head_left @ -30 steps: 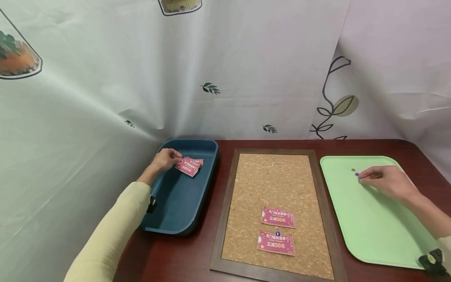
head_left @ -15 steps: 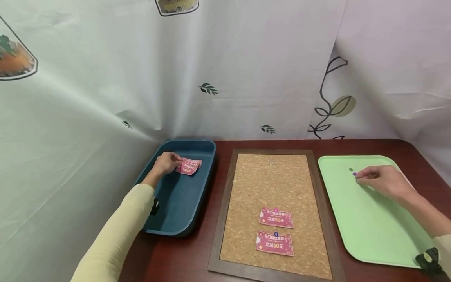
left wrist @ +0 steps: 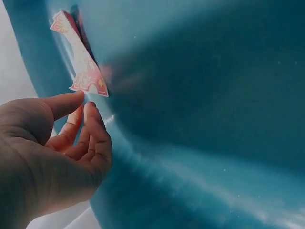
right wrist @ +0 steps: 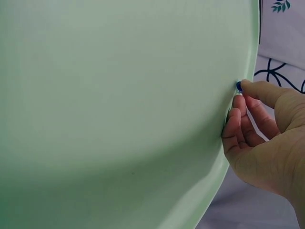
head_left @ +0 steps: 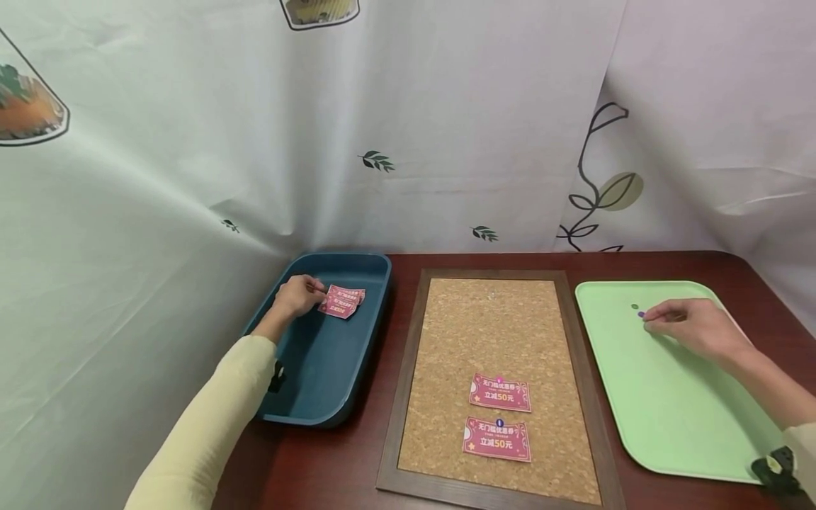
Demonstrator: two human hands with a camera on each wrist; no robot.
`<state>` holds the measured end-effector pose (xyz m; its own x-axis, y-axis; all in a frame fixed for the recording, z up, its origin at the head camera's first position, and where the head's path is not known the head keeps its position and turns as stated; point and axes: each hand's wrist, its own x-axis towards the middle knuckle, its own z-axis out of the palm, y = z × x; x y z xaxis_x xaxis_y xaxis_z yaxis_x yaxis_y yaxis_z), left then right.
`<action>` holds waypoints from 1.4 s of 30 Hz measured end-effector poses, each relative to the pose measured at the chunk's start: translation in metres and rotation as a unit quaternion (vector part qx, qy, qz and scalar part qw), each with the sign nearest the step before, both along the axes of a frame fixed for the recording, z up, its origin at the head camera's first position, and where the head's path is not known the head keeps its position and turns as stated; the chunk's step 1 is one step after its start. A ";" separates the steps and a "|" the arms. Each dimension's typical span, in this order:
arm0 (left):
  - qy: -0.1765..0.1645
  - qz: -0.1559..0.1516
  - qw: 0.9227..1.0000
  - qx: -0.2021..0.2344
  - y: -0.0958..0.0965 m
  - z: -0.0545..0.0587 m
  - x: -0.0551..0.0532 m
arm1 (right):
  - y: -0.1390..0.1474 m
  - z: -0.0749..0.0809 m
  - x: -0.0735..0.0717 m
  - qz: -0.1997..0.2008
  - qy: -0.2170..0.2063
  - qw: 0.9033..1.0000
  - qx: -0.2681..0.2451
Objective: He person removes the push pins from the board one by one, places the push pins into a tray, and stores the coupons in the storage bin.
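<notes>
In the head view my left hand (head_left: 298, 296) reaches into the blue bin (head_left: 319, 382), at the left edge of some overlapping pink coupons (head_left: 341, 303). In the left wrist view my thumb meets the end of a curved coupon (left wrist: 88, 67); a small gap shows between thumb and forefinger. Over the far part of the green tray (head_left: 688, 411), my right hand (head_left: 704, 329) has thumb and forefinger close together. The right wrist view shows a blue push pin (right wrist: 239, 86) at the thumb tip, pinched against the fingers. Its needle is hardly visible.
A framed cork board (head_left: 484, 319) lies between bin and tray on the dark red table (head_left: 306, 460). Two coupons, an upper one (head_left: 500, 394) and a lower one (head_left: 497, 439), are pinned to it. A green pin (head_left: 634, 307) and a purple pin (head_left: 641, 314) show on the tray.
A coupon near my left fingers has dropped back onto the other coupons. My left hand has shifted slightly lower, and my right hand has hardly moved. The head view has shifted slightly.
</notes>
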<state>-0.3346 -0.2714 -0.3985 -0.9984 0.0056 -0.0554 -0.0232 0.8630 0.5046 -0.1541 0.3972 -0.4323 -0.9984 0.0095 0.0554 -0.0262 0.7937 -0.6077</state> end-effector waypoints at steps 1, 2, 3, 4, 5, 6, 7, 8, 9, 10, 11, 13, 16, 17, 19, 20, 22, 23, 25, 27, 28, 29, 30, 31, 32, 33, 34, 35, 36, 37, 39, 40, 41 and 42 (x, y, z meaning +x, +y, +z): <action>0.003 0.001 1.000 -0.001 -0.001 0.001 0.000 | 0.000 0.000 0.000 -0.001 0.003 1.000 0.001; 0.006 0.004 1.000 -0.001 -0.001 0.002 0.001 | 0.000 -0.001 0.000 -0.002 0.006 1.000 0.001; 0.008 0.005 1.000 0.001 -0.001 0.003 0.001 | 0.001 -0.001 0.000 -0.002 0.008 1.000 0.001; 0.012 0.005 1.000 0.002 -0.001 0.005 0.001 | 0.001 -0.002 -0.001 -0.003 0.011 1.000 0.001; 0.015 0.004 1.000 0.004 0.000 0.007 0.002 | 0.001 -0.002 0.000 -0.005 0.013 1.000 0.000; 0.018 0.002 1.000 0.005 0.000 0.008 0.003 | 0.001 -0.002 0.000 -0.007 0.017 1.000 0.000; 0.022 0.001 1.000 0.007 0.001 0.010 0.003 | 0.002 -0.001 0.000 -0.008 0.019 1.000 -0.001; 0.025 -0.002 1.000 0.010 0.002 0.012 0.004 | 0.002 -0.001 0.000 -0.010 0.021 1.000 -0.003; 0.030 -0.006 0.999 0.013 0.004 0.015 0.006 | 0.002 0.000 0.000 -0.013 0.023 1.000 -0.005; 0.034 -0.011 0.999 0.014 0.006 0.018 0.007 | 0.002 0.001 0.000 -0.016 0.025 1.000 -0.006; 0.037 -0.014 0.999 0.015 0.008 0.020 0.009 | 0.002 0.002 0.001 -0.020 0.028 0.999 -0.007; 0.044 -0.021 0.999 0.021 0.013 0.026 0.013 | 0.002 0.005 0.002 -0.030 0.029 0.999 -0.011; 0.052 -0.032 0.998 0.025 0.021 0.035 0.019 | 0.001 0.009 0.003 -0.047 0.027 0.998 -0.020; 0.054 -0.035 0.998 0.027 0.024 0.038 0.021 | 0.001 0.010 0.004 -0.052 0.028 0.998 -0.022; 0.056 -0.043 0.997 0.031 0.029 0.043 0.023 | 0.001 0.012 0.004 -0.061 0.034 0.997 -0.023; 0.056 -0.048 0.997 0.032 0.032 0.045 0.025 | 0.001 0.013 0.003 -0.066 0.039 0.997 -0.021; 0.056 -0.058 0.996 0.039 0.037 0.051 0.028 | 0.001 0.014 0.002 -0.072 0.051 0.996 -0.016; 0.056 -0.062 0.995 0.044 0.040 0.054 0.030 | 0.000 0.014 0.002 -0.075 0.056 0.996 -0.013; 0.056 -0.072 0.994 0.053 0.046 0.059 0.034 | -0.001 0.015 0.001 -0.076 0.059 0.995 -0.013; 0.057 -0.081 0.993 0.060 0.052 0.063 0.038 | -0.003 0.017 0.000 -0.072 0.054 0.996 -0.015; 0.058 -0.084 0.993 0.061 0.055 0.065 0.040 | -0.004 0.018 0.000 -0.070 0.048 0.996 -0.017; 0.059 -0.089 0.992 0.061 0.058 0.067 0.042 | -0.005 0.019 -0.001 -0.066 0.042 0.997 -0.021; 0.061 -0.094 0.992 0.060 0.062 0.068 0.043 | -0.006 0.021 -0.001 -0.061 0.037 0.997 -0.025; 0.063 -0.099 0.991 0.059 0.065 0.069 0.045 | -0.007 0.022 -0.001 -0.057 0.031 0.997 -0.029; 0.066 -0.104 0.991 0.057 0.069 0.070 0.046 | -0.009 0.024 -0.001 -0.053 0.025 0.998 -0.035; 0.068 -0.109 0.990 0.055 0.072 0.071 0.048 | -0.011 0.026 -0.001 -0.049 0.021 0.998 -0.040; 0.070 -0.114 0.990 0.053 0.075 0.072 0.050 | -0.013 0.027 -0.002 -0.046 0.017 0.998 -0.045; 0.071 -0.120 0.989 0.052 0.079 0.072 0.052 | -0.015 0.029 -0.002 -0.043 0.013 0.998 -0.049; 0.073 -0.126 0.988 0.051 0.082 0.073 0.054 | -0.017 0.030 -0.002 -0.039 0.012 0.998 -0.052; 0.074 -0.131 0.987 0.051 0.085 0.073 0.056 | -0.020 0.031 -0.002 -0.037 0.008 0.998 -0.054; 0.073 -0.139 0.986 0.053 0.092 0.075 0.061 | -0.026 0.033 -0.002 -0.033 0.010 0.998 -0.048; 0.073 -0.144 0.985 0.054 0.095 0.075 0.063 | -0.029 0.034 -0.002 -0.030 0.012 0.998 -0.047; 0.071 -0.150 0.985 0.058 0.098 0.075 0.065 | -0.032 0.035 -0.002 -0.026 0.016 0.999 -0.045; 0.072 -0.155 0.984 0.059 0.101 0.075 0.068 | -0.036 0.035 -0.002 -0.022 0.021 0.999 -0.041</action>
